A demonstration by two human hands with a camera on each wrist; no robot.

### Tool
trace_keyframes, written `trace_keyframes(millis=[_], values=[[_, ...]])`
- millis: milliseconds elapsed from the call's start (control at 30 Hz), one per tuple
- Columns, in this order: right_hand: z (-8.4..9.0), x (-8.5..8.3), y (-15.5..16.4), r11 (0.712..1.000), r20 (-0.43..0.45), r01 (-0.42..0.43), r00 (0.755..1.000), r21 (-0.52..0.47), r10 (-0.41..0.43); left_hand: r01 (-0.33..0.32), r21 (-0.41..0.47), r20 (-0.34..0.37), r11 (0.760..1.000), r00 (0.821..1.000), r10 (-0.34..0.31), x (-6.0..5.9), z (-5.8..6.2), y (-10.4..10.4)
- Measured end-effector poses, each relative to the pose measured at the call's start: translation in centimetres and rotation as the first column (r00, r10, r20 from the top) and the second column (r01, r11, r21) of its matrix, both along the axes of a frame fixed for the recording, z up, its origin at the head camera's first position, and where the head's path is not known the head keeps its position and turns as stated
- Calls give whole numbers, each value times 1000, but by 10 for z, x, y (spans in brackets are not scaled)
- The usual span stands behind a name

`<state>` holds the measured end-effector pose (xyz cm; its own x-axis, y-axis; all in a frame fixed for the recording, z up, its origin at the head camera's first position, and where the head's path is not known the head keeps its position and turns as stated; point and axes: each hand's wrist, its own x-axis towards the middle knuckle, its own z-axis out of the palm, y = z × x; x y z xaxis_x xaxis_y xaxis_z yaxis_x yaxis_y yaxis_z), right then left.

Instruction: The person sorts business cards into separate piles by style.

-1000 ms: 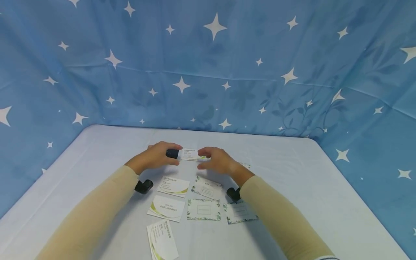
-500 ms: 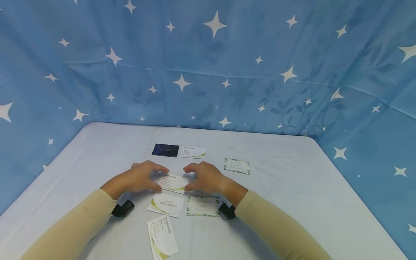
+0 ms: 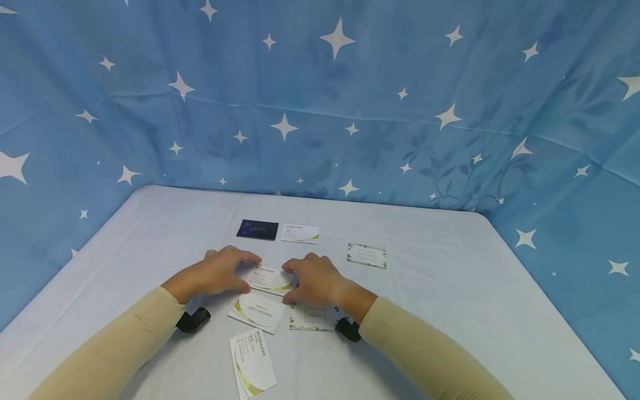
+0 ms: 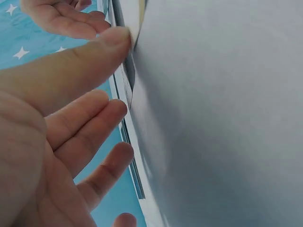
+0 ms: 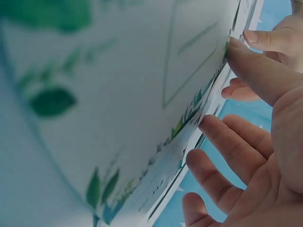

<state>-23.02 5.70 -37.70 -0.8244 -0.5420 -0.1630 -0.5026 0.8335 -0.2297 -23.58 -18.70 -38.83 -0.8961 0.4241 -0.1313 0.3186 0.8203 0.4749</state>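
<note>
A white business card (image 3: 271, 278) with a green-gold curve lies between my two hands. My left hand (image 3: 219, 271) is at its left side, thumb and forefinger spread near the corners. At its right side my right hand (image 3: 315, 279) stands likewise, its thumb over the top of a leaf-bordered card (image 3: 312, 318). In the left wrist view the thumb (image 4: 111, 47) touches a card's edge, and the other fingers are loosely extended. The right wrist view shows the right fingers (image 5: 236, 142) relaxed and spread beside the leaf-bordered card. Part of the card row is hidden under my right hand.
Below lie a COMPANY LOGO card (image 3: 258, 312) and a slanted pair of white cards (image 3: 254, 364). Farther back are a dark blue card (image 3: 257, 229), another white card (image 3: 300, 233) and a leaf-bordered card (image 3: 367, 255). A blue star-patterned curtain (image 3: 320, 100) backs the white table (image 3: 450, 278).
Both hands have come back from the far white card to the nearer one, uncovering the dark blue card. Over the last half second they have barely moved, and the nearer card has shifted slightly.
</note>
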Motion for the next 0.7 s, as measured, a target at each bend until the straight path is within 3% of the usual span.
trace_keyframes(millis=[367,700], values=[[1,1,-3,998,15,28,1000,-51,-27,-17,-33,-7,999,1000,17,0,5,6],[1,-2,-7,998,27,67,997,-19,-66,-38,-24,19,999,999,38,-1,8,10]])
